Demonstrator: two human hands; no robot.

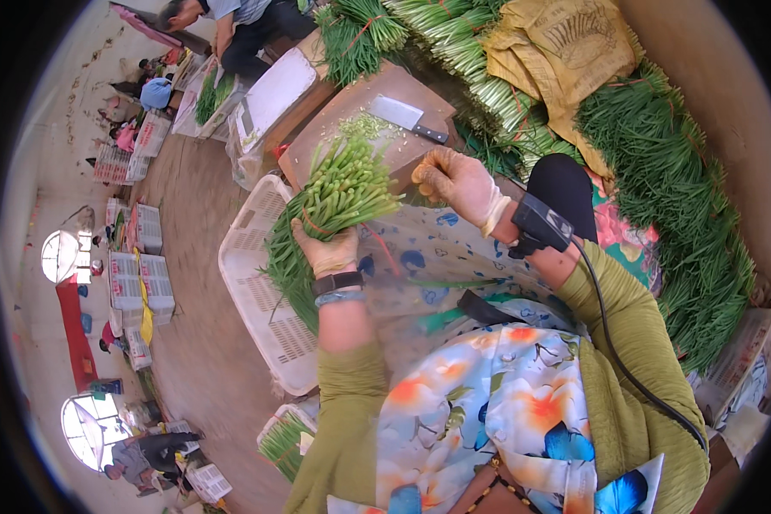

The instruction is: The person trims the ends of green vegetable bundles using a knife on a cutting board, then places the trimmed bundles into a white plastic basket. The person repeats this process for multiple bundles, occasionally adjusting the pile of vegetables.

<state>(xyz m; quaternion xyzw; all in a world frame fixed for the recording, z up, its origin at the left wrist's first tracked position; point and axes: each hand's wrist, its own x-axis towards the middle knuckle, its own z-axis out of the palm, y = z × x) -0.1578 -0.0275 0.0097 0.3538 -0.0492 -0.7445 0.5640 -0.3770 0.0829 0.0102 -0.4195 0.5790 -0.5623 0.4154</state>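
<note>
My left hand (329, 250), in a thin glove, is wrapped round a bunch of green chives (343, 184). The cut stem ends point up and right, and the leaves hang down over a white plastic crate (261, 283). An orange rubber band (315, 224) circles the bunch just above my fingers. To the right, apart from the bunch, my gloved right hand (461, 182) is closed with its stained fingers curled together. What they hold, if anything, is hidden. Beyond both hands, a cleaver (407, 117) lies on a wooden cutting board (325, 120) among chopped stem bits.
Tied chive bunches (672, 206) are heaped along the right wall, with more at the top under a tan sack (565, 51). A smaller crate of greens (287, 441) stands at lower left. Another person (253, 34) sits at the top left; stacked white crates (141, 283) line the far side.
</note>
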